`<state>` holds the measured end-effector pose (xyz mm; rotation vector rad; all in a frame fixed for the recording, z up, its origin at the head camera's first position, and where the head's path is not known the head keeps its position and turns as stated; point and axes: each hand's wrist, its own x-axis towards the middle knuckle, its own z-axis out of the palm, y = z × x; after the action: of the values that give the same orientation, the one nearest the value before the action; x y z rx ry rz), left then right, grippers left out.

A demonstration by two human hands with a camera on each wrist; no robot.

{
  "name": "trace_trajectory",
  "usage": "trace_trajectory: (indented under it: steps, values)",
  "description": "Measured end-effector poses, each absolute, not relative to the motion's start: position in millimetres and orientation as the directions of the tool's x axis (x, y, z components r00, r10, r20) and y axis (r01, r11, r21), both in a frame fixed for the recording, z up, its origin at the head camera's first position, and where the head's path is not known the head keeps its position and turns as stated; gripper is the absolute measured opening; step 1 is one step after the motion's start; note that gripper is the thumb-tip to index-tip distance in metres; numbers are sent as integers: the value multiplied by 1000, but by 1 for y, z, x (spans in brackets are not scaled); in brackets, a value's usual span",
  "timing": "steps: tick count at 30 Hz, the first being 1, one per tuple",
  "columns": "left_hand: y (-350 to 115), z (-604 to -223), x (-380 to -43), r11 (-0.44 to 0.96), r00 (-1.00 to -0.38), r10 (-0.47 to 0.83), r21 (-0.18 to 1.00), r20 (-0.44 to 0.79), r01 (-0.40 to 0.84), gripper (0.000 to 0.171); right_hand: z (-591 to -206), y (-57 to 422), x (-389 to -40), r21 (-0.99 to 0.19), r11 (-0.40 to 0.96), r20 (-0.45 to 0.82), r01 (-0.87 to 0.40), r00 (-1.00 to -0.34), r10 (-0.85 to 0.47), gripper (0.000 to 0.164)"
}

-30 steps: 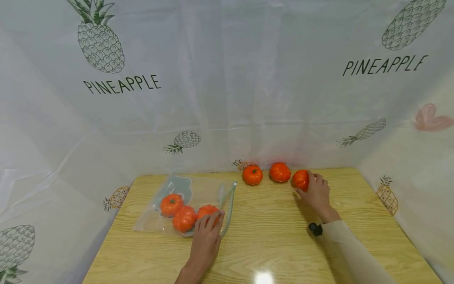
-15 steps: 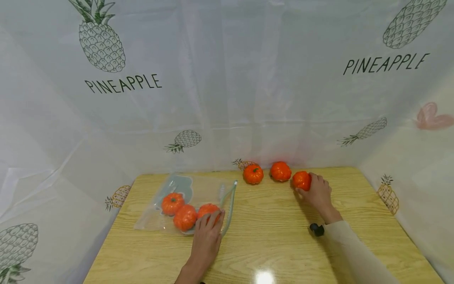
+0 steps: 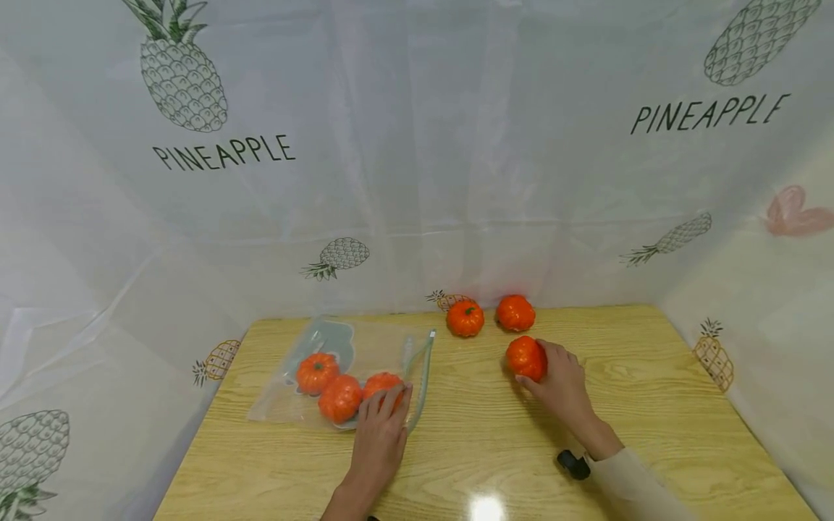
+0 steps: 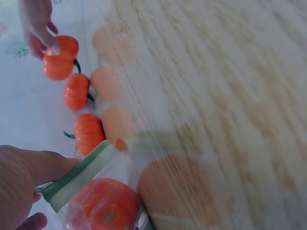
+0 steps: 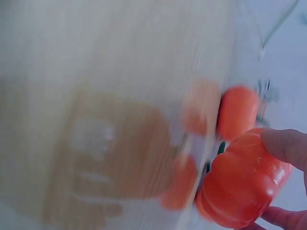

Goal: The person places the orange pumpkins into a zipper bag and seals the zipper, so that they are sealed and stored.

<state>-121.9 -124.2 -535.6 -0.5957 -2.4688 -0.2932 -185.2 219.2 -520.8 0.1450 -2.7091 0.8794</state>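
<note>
My right hand (image 3: 563, 383) grips a small orange pumpkin (image 3: 526, 357), fingers and thumb around its side. In the right wrist view the held pumpkin (image 5: 242, 182) shows its ribs and green stem, apparently raised off the table. To the left lies a clear zip bag (image 3: 274, 409) with three pumpkins inside, its green-edged mouth facing right. My left hand (image 3: 380, 441) is at that mouth, over the rightmost bagged pumpkin (image 3: 381, 383). The left wrist view has the thumb at the green zip strip (image 4: 79, 175), holding the bag's edge; the fingertips are partly hidden.
Two more pumpkins, one (image 3: 465, 318) with its stem up and another (image 3: 515, 313), sit at the back of the wooden table (image 3: 469, 420). Behind them hangs a white cloth (image 3: 449, 166) printed with pineapples. A black strap piece (image 3: 573, 464) is at my right wrist.
My right hand has taken the rightmost pumpkin from the back row and brought it nearer and leftward. The left hand and the bag stay in place.
</note>
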Motion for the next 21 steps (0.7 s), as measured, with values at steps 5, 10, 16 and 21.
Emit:
trace_trajectory:
  steps: [5, 10, 16, 21]
  values:
    - [-124, -536, -122, 870, -732, 343, 95, 589, 484, 77, -522, 189, -175, -557, 787, 339, -264, -938, -74, 78]
    - [-124, -535, -122, 868, -726, 343, 95, 596, 488, 76, -521, 161, -171, -571, 757, 347, -318, -929, -128, 78]
    - [-124, -535, -122, 875, -737, 348, 83, 580, 478, 78, -520, 134, -172, -597, 719, 350, -356, -922, -166, 77]
    - [-124, -534, -121, 878, -734, 352, 68, 581, 474, 79, -520, 116, -176, -614, 698, 345, -369, -921, -182, 76]
